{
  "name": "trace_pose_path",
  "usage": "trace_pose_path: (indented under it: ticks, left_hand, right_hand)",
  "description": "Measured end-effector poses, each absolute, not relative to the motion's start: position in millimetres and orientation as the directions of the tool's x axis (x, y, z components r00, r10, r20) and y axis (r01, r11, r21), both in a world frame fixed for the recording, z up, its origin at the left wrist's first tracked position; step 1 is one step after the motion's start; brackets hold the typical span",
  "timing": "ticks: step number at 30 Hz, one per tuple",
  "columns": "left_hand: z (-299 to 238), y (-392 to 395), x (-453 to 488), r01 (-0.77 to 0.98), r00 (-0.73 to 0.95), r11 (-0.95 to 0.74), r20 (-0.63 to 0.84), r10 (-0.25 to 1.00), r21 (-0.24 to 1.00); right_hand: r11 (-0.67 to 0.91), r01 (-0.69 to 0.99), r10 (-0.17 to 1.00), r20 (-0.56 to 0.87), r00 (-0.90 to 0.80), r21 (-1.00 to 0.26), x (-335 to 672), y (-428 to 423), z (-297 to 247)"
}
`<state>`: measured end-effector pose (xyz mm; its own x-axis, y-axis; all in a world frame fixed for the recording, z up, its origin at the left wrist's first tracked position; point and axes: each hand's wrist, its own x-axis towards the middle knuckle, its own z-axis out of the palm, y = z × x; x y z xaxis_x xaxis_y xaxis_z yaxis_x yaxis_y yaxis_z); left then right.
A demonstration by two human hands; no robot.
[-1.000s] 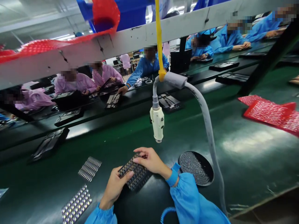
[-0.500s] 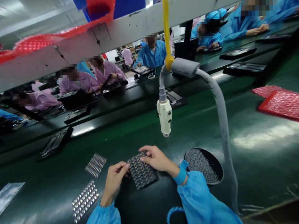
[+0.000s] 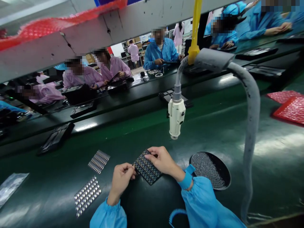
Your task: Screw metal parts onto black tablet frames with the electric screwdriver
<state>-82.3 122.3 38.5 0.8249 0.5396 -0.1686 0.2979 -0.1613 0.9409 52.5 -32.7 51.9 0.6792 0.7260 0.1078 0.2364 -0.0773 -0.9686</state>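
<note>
Both hands on one dark rectangular circuit panel (image 3: 147,167), low over the green counter (image 3: 237,126), near centre.

Left hand (image 3: 120,179): fingers pinched together on the panel's left edge. Right hand (image 3: 163,160): fingers clamped on its far right corner. Panel tilted, near edge touching the counter. Two silvery gridded panels (image 3: 87,195) lie flat to the left, apart from it. Round black perforated tray (image 3: 210,170) just right. White hanging tool (image 3: 176,117) directly above the hands, on a grey hose (image 3: 249,126).

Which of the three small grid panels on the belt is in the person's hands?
The dark panel, gripped by both hands; the two paler panels lie untouched to its left.
</note>
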Motion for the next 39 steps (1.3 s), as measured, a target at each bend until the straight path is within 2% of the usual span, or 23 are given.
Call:
trace_pose_path:
  ticks: [4,6,8,10,13,15,18,21,23,24,28,30,33,36,39]
  left_hand:
    - [34,116,-81,0.33,0.756,-0.307,-0.055,0.652,0.893]
    - [36,114,-81,0.31,0.744,-0.281,-0.048,0.667,0.908]
    - [40,114,-81,0.271,0.8,-0.192,-0.11,0.59,0.943]
    - [44,115,-81,0.255,0.87,-0.127,-0.17,0.463,0.959]
    - [47,115,-81,0.247,0.909,-0.131,-0.183,0.375,0.96]
    - [46,113,-81,0.25,0.899,-0.163,-0.166,0.406,0.954]
    - [42,108,-83,0.27,0.851,-0.248,-0.11,0.514,0.93]
    - [41,102,-84,0.282,0.782,-0.476,0.088,0.617,0.833]
    - [42,100,-83,0.272,0.762,-0.572,0.19,0.619,0.774]
    - [43,100,-83,0.253,0.775,-0.572,0.191,0.602,0.78]
    - [45,106,-81,0.197,0.9,-0.384,-0.011,0.436,0.902]
    - [46,108,-80,0.201,0.915,-0.3,-0.069,0.398,0.933]
    - [49,110,-80,0.173,0.884,-0.231,-0.048,0.466,0.957]
    - [51,113,-80,0.15,0.85,-0.176,-0.036,0.526,0.973]
    - [50,117,-78,0.187,0.877,-0.095,-0.122,0.465,0.978]
  right_hand:
    - [-0.101,0.375,0.731,0.187,0.657,-0.921,44,-33,58]
    - [-0.109,0.418,0.685,0.237,0.689,-0.902,41,-34,59]
    - [-0.078,0.376,0.626,0.248,0.739,-0.923,42,-34,59]
    - [-0.011,0.294,0.602,0.229,0.765,-0.956,45,-35,58]
    - [0.044,0.23,0.605,0.21,0.768,-0.972,49,-35,57]
    - [0.029,0.238,0.6,0.208,0.773,-0.971,48,-34,55]
    - [0.029,0.261,0.591,0.228,0.774,-0.965,41,-31,53]
    - [0.047,0.293,0.565,0.267,0.78,-0.955,35,-29,50]
    - [0.059,0.295,0.52,0.281,0.806,-0.954,35,-28,47]
    - [0.075,0.276,0.499,0.276,0.822,-0.958,36,-28,46]
    - [0.181,0.105,0.471,0.179,0.864,-0.978,45,-27,44]
    - [0.214,0.03,0.487,0.133,0.863,-0.976,48,-27,45]
    - [0.221,-0.101,0.595,0.052,0.802,-0.97,51,-29,47]
    - [0.099,-0.238,0.732,-0.091,0.675,-0.966,53,-32,48]
    - [0.061,-0.259,0.726,-0.135,0.675,-0.964,54,-32,46]
